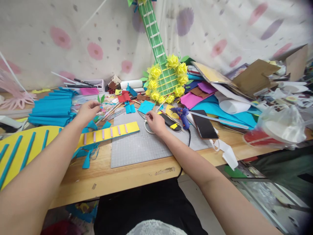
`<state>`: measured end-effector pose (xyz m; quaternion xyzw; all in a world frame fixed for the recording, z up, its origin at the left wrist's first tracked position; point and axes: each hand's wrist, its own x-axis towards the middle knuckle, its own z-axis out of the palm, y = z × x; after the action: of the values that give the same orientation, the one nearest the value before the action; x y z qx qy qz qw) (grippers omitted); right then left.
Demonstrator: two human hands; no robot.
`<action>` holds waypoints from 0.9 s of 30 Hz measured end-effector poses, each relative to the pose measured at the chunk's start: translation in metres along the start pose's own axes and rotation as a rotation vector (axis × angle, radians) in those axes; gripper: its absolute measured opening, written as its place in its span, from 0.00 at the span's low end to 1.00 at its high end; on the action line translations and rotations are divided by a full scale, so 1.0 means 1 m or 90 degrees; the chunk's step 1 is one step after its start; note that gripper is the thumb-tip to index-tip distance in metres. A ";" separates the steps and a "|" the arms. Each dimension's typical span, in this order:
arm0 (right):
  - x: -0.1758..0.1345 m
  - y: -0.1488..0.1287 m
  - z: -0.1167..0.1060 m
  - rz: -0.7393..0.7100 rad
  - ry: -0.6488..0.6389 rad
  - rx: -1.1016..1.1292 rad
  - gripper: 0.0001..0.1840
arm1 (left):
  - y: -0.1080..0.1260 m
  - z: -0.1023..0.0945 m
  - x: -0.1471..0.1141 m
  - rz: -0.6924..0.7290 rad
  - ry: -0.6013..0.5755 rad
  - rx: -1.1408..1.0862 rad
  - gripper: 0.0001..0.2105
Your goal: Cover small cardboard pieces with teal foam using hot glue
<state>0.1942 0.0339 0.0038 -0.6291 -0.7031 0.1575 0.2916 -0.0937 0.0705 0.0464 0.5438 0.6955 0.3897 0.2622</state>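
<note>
My left hand (88, 112) is raised over the clutter on the left, its fingertips pinched on a small green paper leaf (101, 99). Above the cutting mat, the fingers of my right hand (156, 123) are closed at a pair of scissors (147, 130). One pale loop handle shows below the hand; the rest is mostly hidden. A blue paper square (146, 106) lies just beyond these fingers. Under my left forearm is a yellow paper guitar (133, 127) with pink strips on its neck and blue strips on its body.
A green paper guitar (156, 42) with yellow flowers leans at the back. The grey cutting mat (127, 151) bears a blue glue gun (183, 117), its cord running off the table edge. Right of it lie a phone (204, 124), stacked paper and a red-and-white tub (266, 133).
</note>
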 end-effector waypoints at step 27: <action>0.070 -0.068 0.044 0.060 -0.113 0.378 0.09 | 0.004 0.042 -0.024 -0.027 -0.194 -0.110 0.20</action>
<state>0.1103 0.0983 0.0243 -0.5320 -0.6191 0.4238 0.3926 -0.0515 0.0582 0.0250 0.5570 0.6230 0.3556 0.4185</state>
